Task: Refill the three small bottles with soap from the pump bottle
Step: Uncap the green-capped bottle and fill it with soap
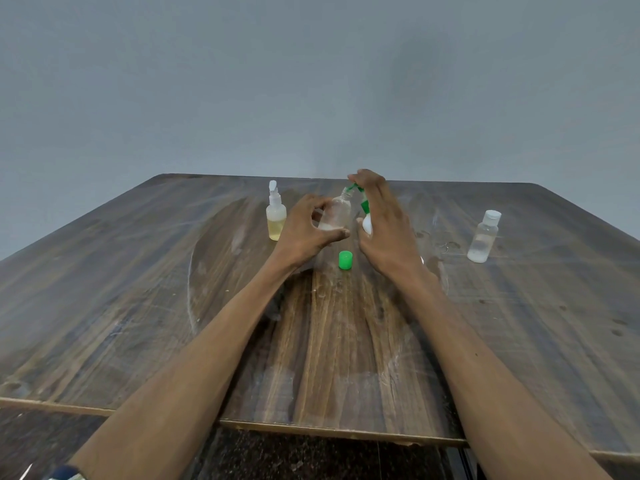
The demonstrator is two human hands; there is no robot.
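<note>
Fingers of the left hand (308, 226) curl around a clear small bottle (336, 212), tilted, mid-frame.

Right hand (384, 216) sits on the white pump bottle (367, 221), fingertips on its green pump head (356, 188), whose nozzle meets the clear bottle's open neck. Loose green cap (345, 260) lies on the wooden table (138, 306) just below both hands. Yellowish bottle (276, 216) with its flip lid up stands left of the hands; a capped clear bottle (483, 237) stands well apart at right.
</note>
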